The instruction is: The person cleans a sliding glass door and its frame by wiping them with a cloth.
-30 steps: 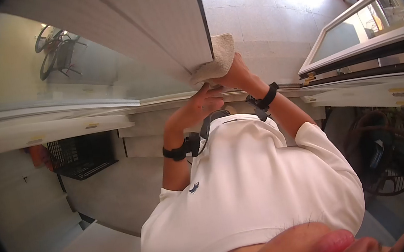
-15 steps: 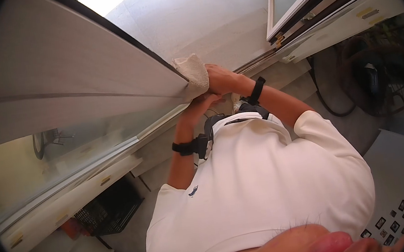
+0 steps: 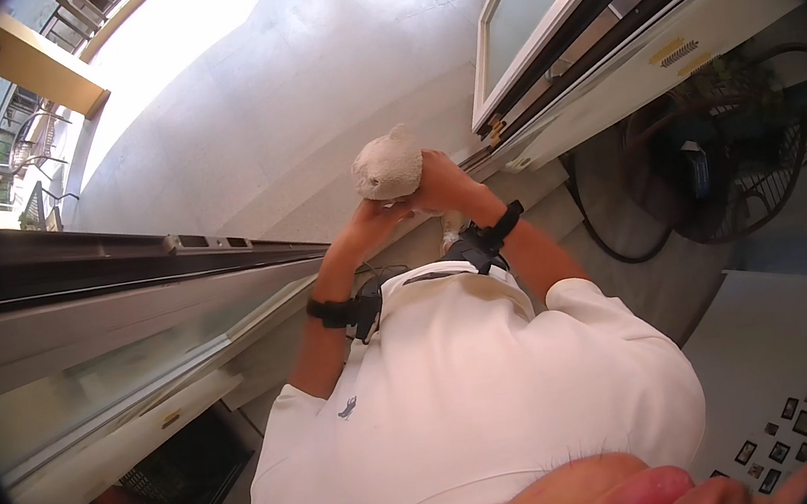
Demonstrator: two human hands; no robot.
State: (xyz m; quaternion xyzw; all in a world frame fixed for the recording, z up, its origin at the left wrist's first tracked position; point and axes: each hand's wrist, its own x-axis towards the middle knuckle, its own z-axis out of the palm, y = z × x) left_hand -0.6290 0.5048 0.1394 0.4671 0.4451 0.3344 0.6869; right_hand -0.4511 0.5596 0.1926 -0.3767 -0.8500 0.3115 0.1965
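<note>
A cream, towel-like cloth (image 3: 387, 165) is bunched in front of my body, its folds bulging upward and away from me. My right hand (image 3: 446, 184) grips it from the right side with fingers curled. From below and to the left, my left hand (image 3: 378, 225) holds the cloth's lower edge; its fingertips are partly hidden. Both hands meet close together under the bundle. Left of them stands a door panel with a dark edge (image 3: 133, 263), apart from the cloth.
An open framed window or door leaf (image 3: 526, 20) stands at the upper right. Below it sits a dark round-framed object (image 3: 716, 168), perhaps a chair. A dark crate (image 3: 189, 470) is at lower left. Pale floor (image 3: 284, 95) and a yellow post (image 3: 43, 66) lie beyond the doorway.
The cloth has come away from the door panel's edge and is now bunched between both hands. The view has turned, showing the door edge lower left and more of the outside.
</note>
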